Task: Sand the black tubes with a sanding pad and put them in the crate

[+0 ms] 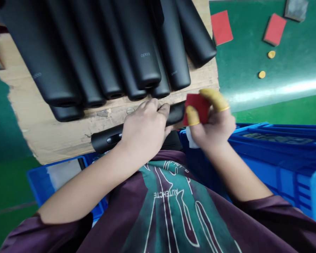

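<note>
A black plastic tube (175, 114) with rounded ends lies across the near edge of the wooden board (55, 135). My left hand (144, 126) is wrapped over its middle and holds it down; a slot shows near the tube's left end. In my right hand (214, 123) is a red sanding pad (201, 107), pinched between fingers with yellow finger cots. The pad is at the tube's right end and overlaps it in view; whether they touch I cannot tell.
Several similar black tubes (144, 45) lie piled on the board just beyond my hands. Red pads (221, 28) and yellow finger cots (262, 74) rest on the green surface (247, 45) at right. Blue crates (265, 158) stand at right, and another blue bin (37, 182) at lower left.
</note>
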Available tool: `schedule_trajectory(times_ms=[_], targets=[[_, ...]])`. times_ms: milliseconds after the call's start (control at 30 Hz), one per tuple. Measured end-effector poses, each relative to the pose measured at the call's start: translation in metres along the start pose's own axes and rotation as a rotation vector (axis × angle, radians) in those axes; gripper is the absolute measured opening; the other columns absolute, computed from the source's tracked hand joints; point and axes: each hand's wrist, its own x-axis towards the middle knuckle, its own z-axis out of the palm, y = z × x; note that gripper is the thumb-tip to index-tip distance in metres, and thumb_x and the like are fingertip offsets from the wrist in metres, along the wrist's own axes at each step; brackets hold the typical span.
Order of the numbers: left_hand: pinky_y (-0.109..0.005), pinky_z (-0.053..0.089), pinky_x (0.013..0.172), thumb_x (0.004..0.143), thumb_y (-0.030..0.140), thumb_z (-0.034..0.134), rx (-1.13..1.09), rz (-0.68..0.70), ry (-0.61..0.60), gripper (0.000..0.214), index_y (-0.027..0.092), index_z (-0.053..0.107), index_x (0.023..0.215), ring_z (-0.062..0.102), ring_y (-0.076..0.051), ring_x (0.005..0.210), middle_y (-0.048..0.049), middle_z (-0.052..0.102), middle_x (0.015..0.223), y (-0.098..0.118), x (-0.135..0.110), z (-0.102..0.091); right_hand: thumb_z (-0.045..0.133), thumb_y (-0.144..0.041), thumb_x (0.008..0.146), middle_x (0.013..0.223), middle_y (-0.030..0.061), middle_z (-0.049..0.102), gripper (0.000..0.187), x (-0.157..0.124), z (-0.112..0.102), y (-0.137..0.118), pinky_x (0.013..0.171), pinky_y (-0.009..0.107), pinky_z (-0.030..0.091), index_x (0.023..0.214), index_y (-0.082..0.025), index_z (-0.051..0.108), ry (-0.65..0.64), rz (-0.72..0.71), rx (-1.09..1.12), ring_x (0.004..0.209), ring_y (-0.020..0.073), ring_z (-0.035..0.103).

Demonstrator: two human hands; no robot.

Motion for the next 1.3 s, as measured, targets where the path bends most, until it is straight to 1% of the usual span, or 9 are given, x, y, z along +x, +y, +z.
schedule_trajectory(times_ms=[233,367,567,700,833,967,1100,1233,1300], targets=[[-0.035,0.053,0.074,0.084,0.034,0.072,-0.007,0.001,0.001,0.039,0.019,0.066,0.12,0.064,-0.029,0.104,-0.0095,0.067,0.113,0.0,-0.001,0.0,0.064,-0.021,0.087,0.107,0.0053,0.076,0.042,0.003,0.002,-0.005,0.075,0.029,0.064,0.129,-0.027,0.057,-0.033,-0.026,0.059,0.088,0.0194,0.075],[-0.036,0.054,0.076,0.084,0.036,0.072,-0.014,0.006,-0.006,0.04,0.019,0.067,0.12,0.065,-0.03,0.103,-0.0102,0.068,0.109,-0.001,0.001,-0.001,0.061,-0.026,0.09,0.111,0.0073,0.074,0.038,0.003,0.002,-0.002,0.086,0.035,0.062,0.128,-0.026,0.056,0.039,0.037,0.075,0.101,0.0217,0.072],[-0.036,0.054,0.078,0.085,0.035,0.07,-0.01,0.002,-0.028,0.04,0.019,0.066,0.121,0.065,-0.029,0.104,-0.0107,0.067,0.113,-0.001,0.002,-0.005,0.058,-0.034,0.092,0.116,0.0065,0.074,0.035,0.001,-0.001,0.0,0.084,0.034,0.062,0.126,-0.028,0.057,-0.106,0.091,0.017,0.095,0.0208,0.074],[-0.037,0.054,0.079,0.086,0.033,0.07,-0.013,0.002,-0.037,0.038,0.019,0.066,0.121,0.065,-0.03,0.106,-0.0101,0.068,0.113,-0.001,0.002,-0.006,0.056,-0.033,0.093,0.114,0.0077,0.074,0.034,0.0,0.0,0.001,0.089,0.035,0.061,0.126,-0.025,0.055,-0.043,0.108,0.044,0.101,0.0211,0.073],[-0.037,0.055,0.08,0.085,0.033,0.071,-0.006,-0.001,-0.039,0.041,0.02,0.066,0.123,0.065,-0.029,0.105,-0.0097,0.068,0.114,-0.001,0.003,-0.006,0.058,-0.037,0.091,0.112,0.0074,0.074,0.033,-0.002,0.002,0.001,0.087,0.036,0.062,0.122,-0.024,0.057,-0.11,0.122,0.033,0.097,0.0217,0.074],[-0.037,0.054,0.078,0.085,0.036,0.071,-0.016,0.008,-0.025,0.04,0.019,0.067,0.121,0.065,-0.029,0.103,-0.01,0.068,0.111,-0.002,0.004,-0.004,0.054,-0.035,0.094,0.117,0.0092,0.073,0.036,0.0,0.004,0.004,0.094,0.036,0.059,0.128,-0.022,0.053,-0.018,0.133,0.091,0.107,0.0214,0.071],[-0.038,0.055,0.078,0.084,0.033,0.072,-0.028,0.016,-0.003,0.041,0.02,0.066,0.122,0.065,-0.031,0.104,-0.0098,0.068,0.11,-0.003,0.004,-0.002,0.054,-0.036,0.095,0.118,0.0074,0.072,0.034,0.002,0.005,0.005,0.095,0.034,0.059,0.126,-0.024,0.055,-0.107,0.12,0.103,0.106,0.0204,0.072],[-0.037,0.055,0.075,0.081,0.033,0.074,-0.005,0.014,0.024,0.042,0.019,0.067,0.121,0.065,-0.03,0.103,-0.0102,0.068,0.111,-0.002,0.004,-0.001,0.05,-0.034,0.096,0.122,0.0089,0.071,0.037,0.002,0.006,0.002,0.097,0.035,0.058,0.132,-0.023,0.05,-0.032,0.136,0.074,0.109,0.0206,0.071],[-0.037,0.055,0.073,0.082,0.033,0.074,0.001,0.008,0.009,0.041,0.02,0.067,0.12,0.065,-0.03,0.101,-0.01,0.068,0.11,-0.002,0.004,-0.001,0.049,-0.035,0.097,0.118,0.0096,0.072,0.036,0.001,0.006,-0.002,0.091,0.035,0.061,0.13,-0.022,0.052,-0.086,0.164,0.037,0.103,0.0217,0.073]])
